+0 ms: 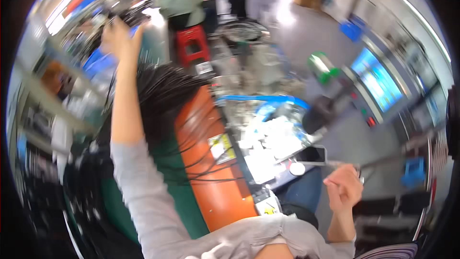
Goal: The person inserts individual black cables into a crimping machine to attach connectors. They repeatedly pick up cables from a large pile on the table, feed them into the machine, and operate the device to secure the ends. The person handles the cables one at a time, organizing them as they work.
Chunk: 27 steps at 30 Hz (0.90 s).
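My left arm reaches far out over a thick bundle of black cables (pixel 165 88) on the bench. My left hand (pixel 120 41) is blurred, its thumb apart from the fingers, and nothing shows in it. It is nearest to a blue bin (pixel 98 63) beyond the cables. My right hand (pixel 346 187) is closed at the right, raised beside my body. Its fingers are curled, and whether something small is in them is hidden. Close to it are a thin metal frame (pixel 326 156) and a round white piece (pixel 297 168).
A machine with an orange panel (pixel 218 196) and a brightly lit work area (pixel 268 148) stands before me. A lit screen (pixel 376 79) and a green spool (pixel 323 67) are to the right. Farther off, a person (pixel 179 0) is by a red stool (pixel 192 45).
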Available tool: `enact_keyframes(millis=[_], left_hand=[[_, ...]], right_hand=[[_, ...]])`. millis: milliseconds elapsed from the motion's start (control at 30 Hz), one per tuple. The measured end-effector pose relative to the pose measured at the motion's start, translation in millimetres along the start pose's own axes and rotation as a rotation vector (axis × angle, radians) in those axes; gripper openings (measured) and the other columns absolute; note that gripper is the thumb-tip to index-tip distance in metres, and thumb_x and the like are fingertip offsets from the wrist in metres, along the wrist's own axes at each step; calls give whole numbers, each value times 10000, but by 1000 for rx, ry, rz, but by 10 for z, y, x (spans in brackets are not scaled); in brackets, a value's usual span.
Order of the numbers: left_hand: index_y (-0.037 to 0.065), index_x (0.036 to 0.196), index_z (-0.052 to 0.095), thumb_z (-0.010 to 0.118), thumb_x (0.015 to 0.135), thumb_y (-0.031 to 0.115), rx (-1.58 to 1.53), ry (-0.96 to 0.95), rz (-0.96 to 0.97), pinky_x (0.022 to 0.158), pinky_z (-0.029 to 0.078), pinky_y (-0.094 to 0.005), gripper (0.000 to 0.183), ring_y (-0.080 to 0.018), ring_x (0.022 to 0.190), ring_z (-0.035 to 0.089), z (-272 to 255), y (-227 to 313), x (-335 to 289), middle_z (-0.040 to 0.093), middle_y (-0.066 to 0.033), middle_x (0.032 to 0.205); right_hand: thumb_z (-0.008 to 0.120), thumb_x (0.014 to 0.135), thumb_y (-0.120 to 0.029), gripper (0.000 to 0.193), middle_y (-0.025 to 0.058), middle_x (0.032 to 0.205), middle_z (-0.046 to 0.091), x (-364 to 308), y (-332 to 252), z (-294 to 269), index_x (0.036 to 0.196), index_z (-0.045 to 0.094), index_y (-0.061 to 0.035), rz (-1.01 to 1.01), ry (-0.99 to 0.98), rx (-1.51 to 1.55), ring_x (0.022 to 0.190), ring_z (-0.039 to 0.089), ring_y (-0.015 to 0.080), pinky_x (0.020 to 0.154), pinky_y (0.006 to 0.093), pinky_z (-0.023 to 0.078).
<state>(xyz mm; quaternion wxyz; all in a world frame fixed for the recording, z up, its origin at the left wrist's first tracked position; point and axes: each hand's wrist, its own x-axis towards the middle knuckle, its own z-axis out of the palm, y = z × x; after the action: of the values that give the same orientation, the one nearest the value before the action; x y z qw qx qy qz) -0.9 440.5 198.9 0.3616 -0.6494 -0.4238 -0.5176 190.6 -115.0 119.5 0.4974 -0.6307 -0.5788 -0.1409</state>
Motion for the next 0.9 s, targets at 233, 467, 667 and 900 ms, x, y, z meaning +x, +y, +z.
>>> enact_keyframes(millis=[233, 467, 667, 900], left_hand=[[145, 1296, 505, 587, 856, 307, -131, -794, 652, 955, 397, -417, 476, -328, 1170, 482, -497, -153, -1440, 522, -130, 1282], [94, 1042, 598, 604, 831, 308, -82, -626, 591, 791, 430, -422, 301, -319, 949, 539, -93, -84, -1362, 586, -145, 1029], [77, 1101, 589, 602, 845, 311, -71, -534, 492, 839, 430, -428, 348, -332, 1006, 536, 10, -58, -1171, 585, -158, 1085], [57, 1170, 579, 599, 862, 316, -53, -487, 451, 895, 429, -435, 403, -346, 1073, 533, 76, -234, -1055, 583, -174, 1151]], right_hand=[[688, 764, -45, 61, 63, 737, 637, -770, 399, -499, 817, 657, -38, 296, 88, -130, 671, 593, 206, 602, 315, 474], [671, 797, -96, 65, 67, 752, 647, -1695, 590, -1295, 824, 657, -39, 610, 298, -383, 684, 610, 206, 593, 306, 484], [643, 826, -56, 191, 16, 880, 600, -2629, 1356, -2843, 1007, 596, -18, 690, 1079, -675, 811, 548, 86, 731, 244, 461], [808, 552, -571, 1058, 298, 1237, 510, -2576, 1884, -4569, 1237, 439, 147, 874, 1253, -726, 1173, 510, 346, 987, 382, 395]])
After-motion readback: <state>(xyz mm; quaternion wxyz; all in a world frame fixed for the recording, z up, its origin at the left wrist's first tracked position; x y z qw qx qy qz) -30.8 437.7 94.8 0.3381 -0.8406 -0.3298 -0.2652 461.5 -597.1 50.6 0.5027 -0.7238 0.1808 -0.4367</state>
